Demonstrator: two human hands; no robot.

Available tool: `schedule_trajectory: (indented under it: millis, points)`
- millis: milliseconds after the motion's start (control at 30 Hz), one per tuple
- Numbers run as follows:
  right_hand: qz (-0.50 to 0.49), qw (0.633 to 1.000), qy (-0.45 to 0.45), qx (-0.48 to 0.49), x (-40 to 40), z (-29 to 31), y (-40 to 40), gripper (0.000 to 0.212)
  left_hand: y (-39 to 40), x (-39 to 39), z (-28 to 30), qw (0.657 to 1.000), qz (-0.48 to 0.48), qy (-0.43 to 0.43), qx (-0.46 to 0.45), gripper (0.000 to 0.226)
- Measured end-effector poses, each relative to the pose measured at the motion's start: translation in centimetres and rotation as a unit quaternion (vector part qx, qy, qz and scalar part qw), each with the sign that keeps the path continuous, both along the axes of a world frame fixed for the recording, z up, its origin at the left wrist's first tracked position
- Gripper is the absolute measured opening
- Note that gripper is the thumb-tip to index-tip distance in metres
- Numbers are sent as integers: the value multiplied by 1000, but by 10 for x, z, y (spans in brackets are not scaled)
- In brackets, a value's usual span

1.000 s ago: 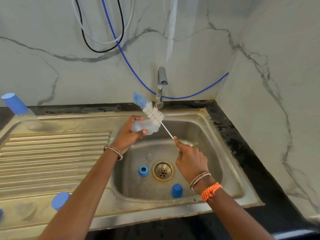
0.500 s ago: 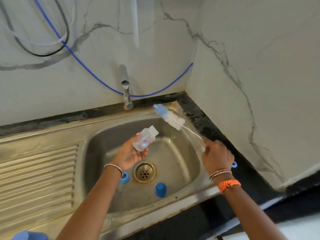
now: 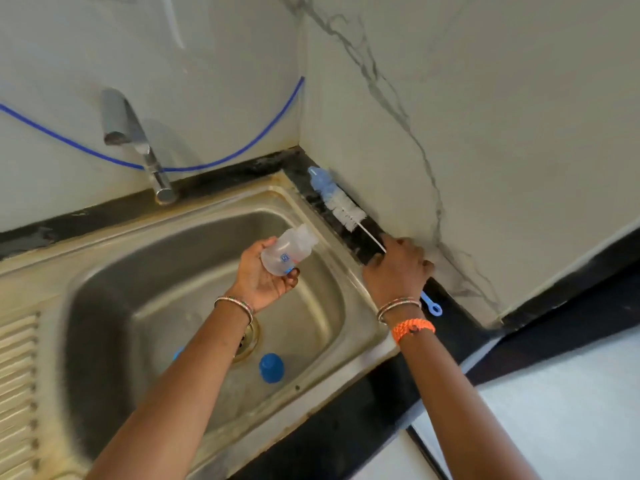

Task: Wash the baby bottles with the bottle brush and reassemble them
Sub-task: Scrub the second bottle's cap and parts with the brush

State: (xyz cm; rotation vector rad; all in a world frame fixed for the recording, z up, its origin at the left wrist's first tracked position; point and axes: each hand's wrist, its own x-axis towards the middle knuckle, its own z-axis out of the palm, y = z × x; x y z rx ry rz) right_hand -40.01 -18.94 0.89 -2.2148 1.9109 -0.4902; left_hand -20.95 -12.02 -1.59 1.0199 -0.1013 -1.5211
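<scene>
Setting: marble-look walls (image 3: 485, 98) are meeting in a corner above a steel sink (image 3: 322, 209) that is sitting in a black counter (image 3: 346, 427).
Left hand: left hand (image 3: 263, 275) is hovering palm-up over the basin, fingers and thumb curling round the bottle (image 3: 285, 251) and holding it.
Bottle: clear, capless, lying tilted in the left palm with its open neck pointing up and away toward the right hand; blue print is showing on its side.
Right hand: right hand (image 3: 394, 268) is pressing down on the counter strip between sink rim and side wall, fingers curling over the brush (image 3: 341, 206) handle and gripping it.
Brush: lying along that strip against the wall; white bristles and blue tip are reaching away from the right hand's knuckles toward the corner, while the blue loop end (image 3: 432, 305) is sticking out behind the wrist.
Cap: blue cap (image 3: 271, 367) is standing on the basin floor, below the left wrist and just beside the drain (image 3: 251, 337).
Other blue piece: a sliver (image 3: 178, 353) is peeking out from under the left forearm; what it is cannot be told.
Tap: tap (image 3: 138, 147) is leaning out from the back wall, well beyond the left hand's fingertips, with a blue hose (image 3: 225, 157) drooping behind it.
Wrists: bangles are ringing both wrists, and an orange braided band (image 3: 412, 329) is wrapping the right one.
</scene>
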Motion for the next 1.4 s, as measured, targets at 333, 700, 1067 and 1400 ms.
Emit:
schedule_trajectory:
  millis: [333, 700, 1067, 1400]
  points:
    - [457, 864, -150, 151, 146, -2, 94, 46, 128, 94, 4, 980, 47, -138, 136, 11]
    - [728, 622, 264, 114, 184, -113, 166, 56, 217, 123, -9, 970, 157, -109, 149, 15]
    - [574, 794, 76, 185, 190, -96, 94, 24, 135, 123, -106, 734, -210, -531, 367, 47]
    - [440, 872, 46, 211, 214, -109, 72, 24, 126, 120, -125, 744, -116, -555, 355, 37]
